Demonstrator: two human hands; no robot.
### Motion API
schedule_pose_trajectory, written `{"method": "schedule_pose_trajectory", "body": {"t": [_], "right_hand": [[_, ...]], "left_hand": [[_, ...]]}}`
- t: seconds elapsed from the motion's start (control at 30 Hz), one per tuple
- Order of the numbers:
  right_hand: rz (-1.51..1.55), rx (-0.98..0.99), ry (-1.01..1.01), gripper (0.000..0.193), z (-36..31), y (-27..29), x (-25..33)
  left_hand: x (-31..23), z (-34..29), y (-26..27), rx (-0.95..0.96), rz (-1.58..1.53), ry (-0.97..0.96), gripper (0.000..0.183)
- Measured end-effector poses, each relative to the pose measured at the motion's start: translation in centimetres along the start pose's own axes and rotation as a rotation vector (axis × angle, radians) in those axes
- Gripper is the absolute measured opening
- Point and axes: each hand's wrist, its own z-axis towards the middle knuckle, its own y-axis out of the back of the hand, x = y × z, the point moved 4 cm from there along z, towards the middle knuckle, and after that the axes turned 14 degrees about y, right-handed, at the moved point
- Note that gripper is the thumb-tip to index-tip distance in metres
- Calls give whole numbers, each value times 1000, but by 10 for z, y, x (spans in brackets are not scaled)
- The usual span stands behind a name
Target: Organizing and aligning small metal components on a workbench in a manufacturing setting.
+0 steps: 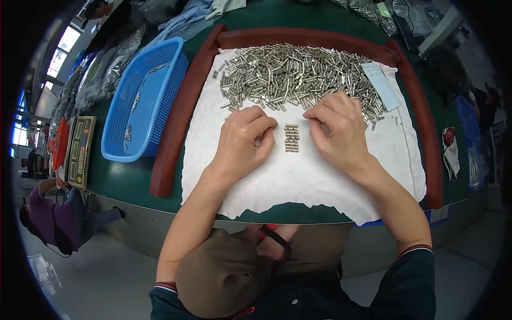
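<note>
Head view: short, silvery metal cylinders (292,140) lie in a near-to-far column, long axes left-to-right, on white cloth (277,184) between a curled left hand (244,134) and curled right hand (340,129), any grip unclear; far right, a pale-blue paper slip (382,89) bears faint writing.

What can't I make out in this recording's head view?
Head view, not clear:
Whether the left hand or right hand pinches anything: each hand's own curl hides its grip.
Lower layers of the heap of metal pins: covered by those on top.
Marks on the pale blue card: too small.
Exact shape of the small pieces in the blue basket: too small.
</note>
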Motion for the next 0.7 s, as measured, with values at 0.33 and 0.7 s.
{"method": "schedule_pose_trajectory", "body": {"t": [0.33,0.7], "right_hand": [[37,139,59,4,-1,-8,8],[46,126,65,4,0,-9,7]], "left_hand": [[-8,0,-6,70,84,-117,13],[-12,0,-7,63,79,-130,9]]}}
